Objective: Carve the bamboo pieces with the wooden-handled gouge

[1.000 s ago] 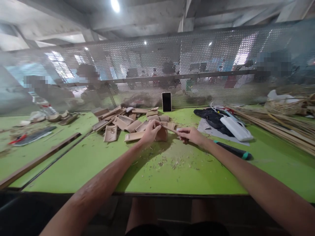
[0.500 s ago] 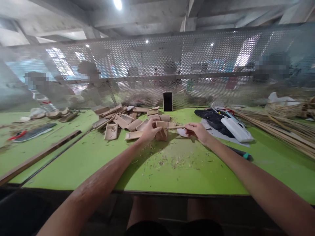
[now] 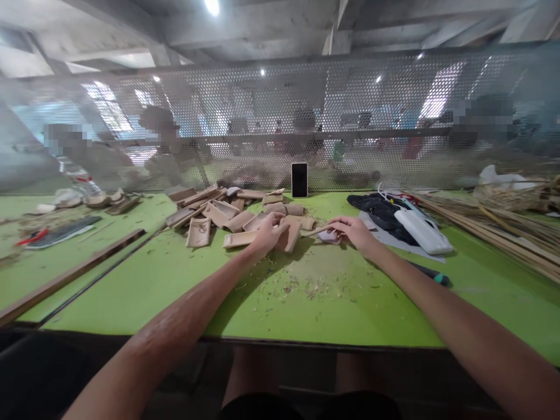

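In my left hand (image 3: 269, 231) is a curved piece of split bamboo (image 3: 289, 234), tilted, gripped between thumb and fingers just over the table. My right hand (image 3: 349, 229) pinches a thin light-brown stick (image 3: 317, 231) whose far end points at the bamboo piece. Whether the stick touches the bamboo I cannot tell. Under the right hand lies a small whitish thing (image 3: 329, 237), partly hidden. A heap of similar bamboo pieces (image 3: 225, 214) lies behind and to the left of my left hand. Shavings (image 3: 312, 289) are scattered on the green table in front.
A phone (image 3: 300, 179) stands upright before the perforated metal screen (image 3: 271, 105). At right lie a black cloth (image 3: 380, 213), a white bottle-like object (image 3: 422, 231), a dark-handled tool (image 3: 431, 273) and long bamboo strips (image 3: 494, 227). A wooden bar (image 3: 79, 273) lies left. People sit behind the screen.
The bamboo piece has turned in my left hand and now leans over more. The stick in my right hand has tilted, its tip a little lower and nearer the right hand.
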### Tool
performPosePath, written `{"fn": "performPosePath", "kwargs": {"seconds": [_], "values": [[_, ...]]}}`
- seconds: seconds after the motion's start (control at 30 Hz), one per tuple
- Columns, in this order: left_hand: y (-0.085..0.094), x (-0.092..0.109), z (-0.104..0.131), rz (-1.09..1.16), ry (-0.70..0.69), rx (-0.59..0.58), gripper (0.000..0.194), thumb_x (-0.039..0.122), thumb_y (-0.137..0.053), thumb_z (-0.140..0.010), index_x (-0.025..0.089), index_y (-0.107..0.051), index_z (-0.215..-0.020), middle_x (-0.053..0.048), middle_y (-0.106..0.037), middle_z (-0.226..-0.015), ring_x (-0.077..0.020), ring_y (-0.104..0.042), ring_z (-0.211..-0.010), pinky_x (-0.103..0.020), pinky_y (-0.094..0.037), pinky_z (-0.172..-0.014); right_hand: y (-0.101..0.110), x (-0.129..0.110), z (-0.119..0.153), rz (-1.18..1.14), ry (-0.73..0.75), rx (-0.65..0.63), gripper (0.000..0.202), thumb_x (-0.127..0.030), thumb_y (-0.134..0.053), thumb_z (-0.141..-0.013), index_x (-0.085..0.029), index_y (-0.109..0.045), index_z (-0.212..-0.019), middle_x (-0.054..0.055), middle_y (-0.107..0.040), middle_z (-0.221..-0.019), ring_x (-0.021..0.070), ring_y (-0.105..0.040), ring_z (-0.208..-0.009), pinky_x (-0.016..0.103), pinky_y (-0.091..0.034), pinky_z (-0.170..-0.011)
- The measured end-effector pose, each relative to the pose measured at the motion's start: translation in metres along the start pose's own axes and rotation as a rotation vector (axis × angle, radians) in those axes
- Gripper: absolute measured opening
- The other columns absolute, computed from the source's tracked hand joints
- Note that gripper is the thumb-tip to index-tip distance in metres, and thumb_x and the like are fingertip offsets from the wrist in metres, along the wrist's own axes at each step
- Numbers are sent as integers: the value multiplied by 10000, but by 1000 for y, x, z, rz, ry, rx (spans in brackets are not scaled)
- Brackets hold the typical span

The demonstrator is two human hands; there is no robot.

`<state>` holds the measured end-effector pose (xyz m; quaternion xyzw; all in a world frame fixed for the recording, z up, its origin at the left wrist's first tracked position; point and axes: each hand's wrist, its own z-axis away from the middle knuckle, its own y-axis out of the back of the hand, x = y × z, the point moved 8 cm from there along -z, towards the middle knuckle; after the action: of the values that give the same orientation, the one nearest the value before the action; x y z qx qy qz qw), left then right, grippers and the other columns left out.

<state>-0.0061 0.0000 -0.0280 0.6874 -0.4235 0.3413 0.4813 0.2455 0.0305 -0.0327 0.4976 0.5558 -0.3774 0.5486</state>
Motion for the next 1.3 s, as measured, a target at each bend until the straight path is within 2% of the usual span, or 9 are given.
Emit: {"fn": "performPosePath", "kwargs": {"seconds": [0.1,0.27,0.43,0.53,0.63,0.77,0.9,1.03,1.3], "values": [[1,2,1,-28,22,3,248,301,-629,-886,161,-612,-1091,-85,-678,-1030,-227,-630,-934,-331,-493,-793,7,3,-1,-12,-6,67,84,-195,-704,-783,-151,-744,-842,61,-718,-710,127,-602,-535,228,-507,-467],[0,3,3,3,53,-18,258,301,-609,-894,158,-603,-1109,-79,-675,-990,-204,-625,-849,-317,-491,-740,1,-7,2,-170,33,-12,161,-244,-706,-791,-155,-762,-912,87,-751,-814,144,-646,-609,262,-549,-566],[-3,-3,1,59,78,-27,271,315,-595,-898,163,-594,-1123,-62,-674,-915,-192,-618,-793,-294,-473,-680,28,-13,4,-68,77,284,72,-179,-697,-744,-162,-738,-801,48,-726,-695,116,-573,-484,230,-479,-463],[-4,-5,0,76,77,-26,257,301,-591,-888,163,-596,-1104,-59,-678,-921,-184,-620,-783,-285,-460,-663,20,-11,4,-242,26,156,131,-190,-687,-760,-166,-751,-872,65,-759,-795,122,-631,-566,228,-517,-525],[-7,-5,1,78,87,-70,303,309,-601,-880,167,-582,-1147,-49,-674,-915,-170,-609,-730,-271,-436,-606,9,-13,6,-147,36,52,163,-206,-696,-769,-162,-766,-910,76,-765,-808,128,-627,-560,245,-527,-536],[-7,-1,5,96,87,-99,354,332,-587,-896,166,-556,-1207,-50,-655,-946,-156,-589,-702,-254,-407,-550,12,-16,5,116,135,159,133,-220,-677,-786,-156,-767,-861,51,-726,-675,130,-569,-471,252,-489,-465],[-7,0,5,75,79,-106,361,377,-596,-899,169,-570,-1192,-62,-661,-962,-165,-604,-731,-262,-425,-576,17,-12,2,-18,103,194,121,-213,-697,-751,-165,-757,-844,48,-735,-712,130,-596,-493,251,-511,-490],[-5,-5,0,69,46,-39,346,389,-636,-864,161,-590,-1119,-74,-688,-963,-188,-635,-802,-280,-454,-648,12,-7,2,-215,40,103,196,-217,-724,-736,-162,-765,-920,68,-758,-826,118,-630,-564,229,-522,-532],[-4,6,-1,157,-148,-31,341,411,-670,-851,154,-622,-1069,-85,-694,-1019,-202,-649,-921,-316,-501,-800,13,-3,1,-45,67,158,213,-243,-757,-746,-166,-760,-944,55,-745,-802,112,-619,-541,214,-516,-486]]}}
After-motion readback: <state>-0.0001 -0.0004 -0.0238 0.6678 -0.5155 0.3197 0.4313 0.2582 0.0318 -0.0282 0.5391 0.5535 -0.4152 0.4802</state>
